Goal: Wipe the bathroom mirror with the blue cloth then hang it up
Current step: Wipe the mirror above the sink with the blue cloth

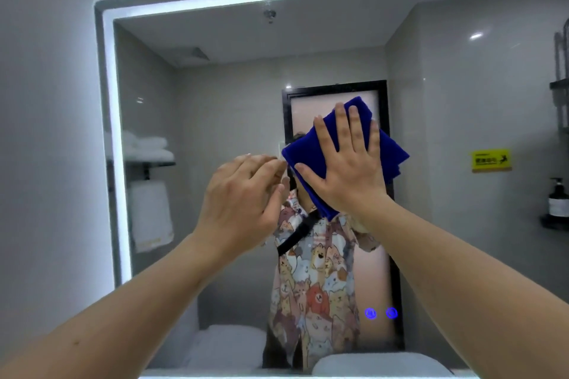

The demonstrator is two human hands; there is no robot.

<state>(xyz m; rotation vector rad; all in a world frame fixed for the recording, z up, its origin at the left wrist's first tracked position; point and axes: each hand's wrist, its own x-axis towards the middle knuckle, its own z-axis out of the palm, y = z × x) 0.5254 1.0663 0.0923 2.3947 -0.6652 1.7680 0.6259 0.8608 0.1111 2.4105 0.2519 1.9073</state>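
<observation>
Fingers (354, 129) of the right hand (348, 163) are spreading flat and wide over the blue cloth (311, 157), pressing it against the mirror (215, 77) rather than gripping it; the palm is covering the middle of the folded cloth, so only its corners and edges are showing around the hand, one corner poking up above the fingertips and another hanging down beside the wrist. The cloth is sitting near the middle of the glass, a little right of centre, and is hiding the reflected head of the person entirely. The left hand (243, 194) is hovering just beside the cloth's left corner, loosely curled with the fingers bent forward and holding nothing; whether its fingertips are touching the cloth or the glass cannot be told, since they are blurring against the reflection. Both forearms are reaching up from the bottom of the view and are being cut off by the frame edges. A lit strip (114, 132) is glowing along the mirror's left and top borders, and the right border is running out of view. In the reflection, a patterned shirt (314, 286) is showing below the cloth, a dark-framed door (381, 95) is standing behind it, and white towels (147, 144) are lying stacked on a shelf at the left, soft and hard to make out. Two small blue icons (381, 313) are shining low on the glass, too small to read. A yellow sign (491, 160) and a dark pump bottle (557, 198) are sitting at the right, the sign's writing being illegible.
</observation>
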